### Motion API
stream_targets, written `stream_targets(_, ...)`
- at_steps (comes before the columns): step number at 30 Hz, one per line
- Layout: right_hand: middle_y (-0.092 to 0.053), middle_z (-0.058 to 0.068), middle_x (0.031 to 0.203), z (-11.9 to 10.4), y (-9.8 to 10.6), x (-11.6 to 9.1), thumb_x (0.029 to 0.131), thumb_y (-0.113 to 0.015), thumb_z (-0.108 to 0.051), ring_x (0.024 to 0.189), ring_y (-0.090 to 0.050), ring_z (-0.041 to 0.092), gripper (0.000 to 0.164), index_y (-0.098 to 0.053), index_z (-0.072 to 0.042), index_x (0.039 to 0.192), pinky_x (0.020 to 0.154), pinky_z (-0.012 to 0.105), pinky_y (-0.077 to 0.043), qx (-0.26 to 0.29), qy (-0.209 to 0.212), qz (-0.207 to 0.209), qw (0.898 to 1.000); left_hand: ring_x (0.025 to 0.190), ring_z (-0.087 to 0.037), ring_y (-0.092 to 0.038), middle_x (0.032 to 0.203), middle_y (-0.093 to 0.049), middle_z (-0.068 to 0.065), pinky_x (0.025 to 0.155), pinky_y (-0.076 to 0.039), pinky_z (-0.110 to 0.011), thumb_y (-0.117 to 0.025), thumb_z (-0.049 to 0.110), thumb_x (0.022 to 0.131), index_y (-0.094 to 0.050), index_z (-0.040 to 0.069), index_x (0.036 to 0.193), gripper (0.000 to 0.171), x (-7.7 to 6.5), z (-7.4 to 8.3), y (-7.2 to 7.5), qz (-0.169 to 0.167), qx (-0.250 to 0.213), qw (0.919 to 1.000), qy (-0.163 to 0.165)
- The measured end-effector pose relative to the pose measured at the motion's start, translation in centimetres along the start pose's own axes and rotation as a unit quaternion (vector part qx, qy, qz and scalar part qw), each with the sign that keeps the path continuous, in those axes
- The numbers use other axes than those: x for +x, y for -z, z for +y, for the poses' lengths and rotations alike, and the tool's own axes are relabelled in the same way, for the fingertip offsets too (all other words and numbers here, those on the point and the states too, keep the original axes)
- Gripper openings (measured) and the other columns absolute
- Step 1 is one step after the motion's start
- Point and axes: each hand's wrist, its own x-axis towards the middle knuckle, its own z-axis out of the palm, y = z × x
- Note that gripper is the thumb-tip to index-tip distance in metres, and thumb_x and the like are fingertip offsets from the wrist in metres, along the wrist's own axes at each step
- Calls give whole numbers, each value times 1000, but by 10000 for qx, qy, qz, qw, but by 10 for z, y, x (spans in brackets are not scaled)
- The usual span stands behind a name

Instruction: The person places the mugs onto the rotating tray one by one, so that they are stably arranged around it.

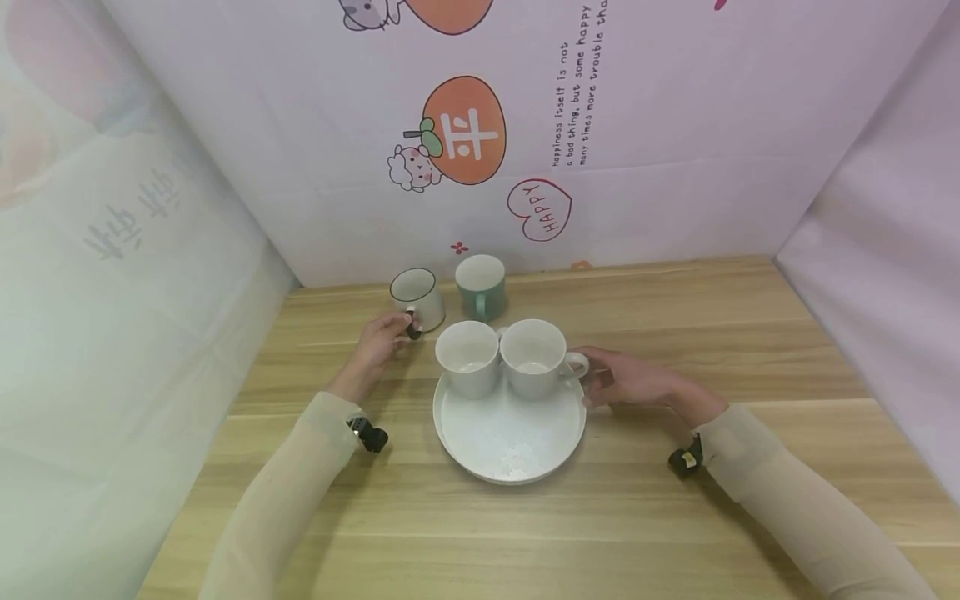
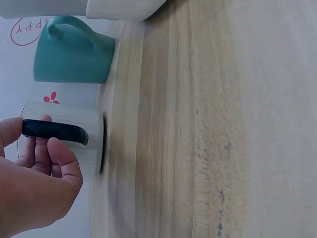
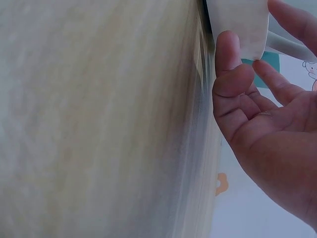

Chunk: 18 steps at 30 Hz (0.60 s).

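My left hand (image 1: 381, 340) pinches the black handle (image 2: 54, 130) of a white mug with a dark rim (image 1: 417, 293), standing at the back left of the wooden table. To its right is a green mug (image 1: 483, 298) with a pale inside. Two white mugs, a left one (image 1: 468, 358) and a right one (image 1: 534, 358), stand side by side on the far half of a round white tray (image 1: 513, 442). At the tray's right edge, my right hand (image 1: 626, 379) has its fingers loosely bent, fingertips right at the tray's side and beside the right mug's handle (image 1: 577, 365).
A printed white cloth (image 1: 652, 200) hangs behind the table, and pale cloth (image 1: 150, 333) hangs at the left side. The wooden tabletop (image 1: 600, 533) extends in front of the tray. Dark wrist straps with small devices (image 1: 367, 435) sit on both sleeves.
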Motion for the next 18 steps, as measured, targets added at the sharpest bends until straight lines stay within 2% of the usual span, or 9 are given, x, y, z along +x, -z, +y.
stream_targets(5, -52, 19, 143, -1, 0, 0, 86, -77, -17, 110, -64, 31, 77, -37, -21, 151, 83, 32, -55, -31, -1, 4, 10000, 104, -15, -58, 129, -60, -20, 114, -39, -51, -52, 17, 104, -56, -9, 128, 35, -5, 1, 2, -9, -155, 9999, -65)
stream_targets(10, -52, 20, 143, -2, 1, 0, 87, -77, -17, 108, -64, 30, 76, -36, -20, 151, 79, 31, -56, -30, 12, -6, 10000, 104, -12, -57, 124, -64, -11, 107, -43, -45, -53, 20, 104, -61, -5, 118, 29, -13, 2, 4, 24, 72, 9999, -142)
stream_targets(13, -52, 20, 143, -2, 1, 0, 87, -77, -17, 108, -64, 30, 76, -36, -19, 151, 81, 31, -56, -29, 19, -10, 10000, 105, -12, -57, 120, -66, -7, 105, -44, -45, -53, 21, 104, -61, -4, 117, 29, -20, 3, 6, 13, 244, 9995, -216)
stream_targets(18, -53, 20, 142, -1, 1, 1, 87, -77, -16, 107, -65, 30, 77, -36, -20, 151, 83, 31, -56, -92, 30, -11, 10000, 108, -13, -56, 118, -66, -5, 109, -40, -50, -52, 22, 105, -58, -7, 120, 33, -29, 5, 11, -103, 202, 9994, -253)
